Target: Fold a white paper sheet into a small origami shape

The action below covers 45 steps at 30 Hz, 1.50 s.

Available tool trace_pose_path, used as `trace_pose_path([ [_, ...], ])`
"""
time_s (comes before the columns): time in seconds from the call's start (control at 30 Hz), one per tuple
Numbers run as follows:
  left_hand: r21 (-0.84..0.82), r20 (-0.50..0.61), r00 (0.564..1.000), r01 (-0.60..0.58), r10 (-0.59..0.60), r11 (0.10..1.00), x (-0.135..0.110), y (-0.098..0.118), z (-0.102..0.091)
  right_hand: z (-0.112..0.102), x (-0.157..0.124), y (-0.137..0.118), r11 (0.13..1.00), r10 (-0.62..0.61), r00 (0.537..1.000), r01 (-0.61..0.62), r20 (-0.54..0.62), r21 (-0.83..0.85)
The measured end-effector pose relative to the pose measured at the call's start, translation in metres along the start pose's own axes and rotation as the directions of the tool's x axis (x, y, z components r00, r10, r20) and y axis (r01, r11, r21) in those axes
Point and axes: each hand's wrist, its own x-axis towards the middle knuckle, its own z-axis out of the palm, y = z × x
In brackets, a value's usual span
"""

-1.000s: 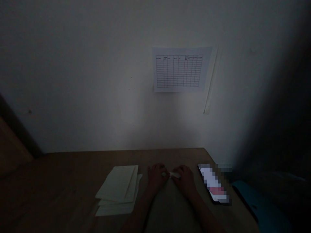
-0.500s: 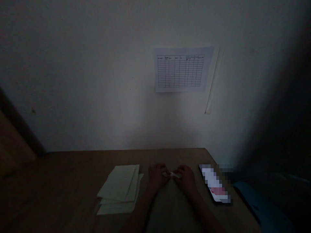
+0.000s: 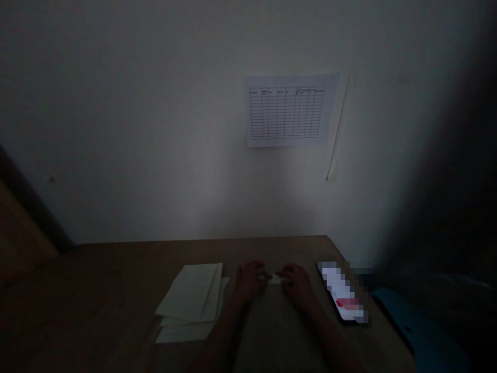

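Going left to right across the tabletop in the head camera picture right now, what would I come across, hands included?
Stack of pale paper sheets, left hand, small white paper piece, right hand, phone with its screen lit.

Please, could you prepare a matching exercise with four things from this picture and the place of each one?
1. small white piece
2. paper sheets
3. phone
4. printed chart

A. on the table, to the right of the right hand
B. on the wall
C. between the two hands, touched by both
D. on the table, to the left of the left hand

Pairs: 1-C, 2-D, 3-A, 4-B
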Motion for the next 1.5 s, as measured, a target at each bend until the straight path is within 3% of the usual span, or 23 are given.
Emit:
trace_pose_path([
  [0.37, -0.004, -0.061, 0.998, 0.000, 0.000, 1.000, -0.005, 0.008, -0.001, 0.002, -0.002, 0.005, 0.998, -0.064, 0.998, 0.064, 0.017, -0.018],
  [0.77, 0.059, -0.119, 0.992, -0.039, 0.045, 0.998, -0.005, 0.010, 0.006, 0.005, 0.001, -0.003, 1.000, 0.003, 0.999, -0.002, -0.049, 0.017],
  [1.17, 0.065, -0.051, 0.999, 0.000, 0.003, 0.998, -0.004, 0.011, 0.000, -0.003, 0.003, -0.013, 0.998, 0.068, 0.998, -0.068, 0.012, 0.004],
  [1.5, 0.026, -0.018, 0.996, -0.087, 0.088, 0.996, -0.001, -0.006, 0.001, -0.005, 0.005, -0.005, 0.997, 0.047, 0.998, -0.049, 0.038, 0.067],
])
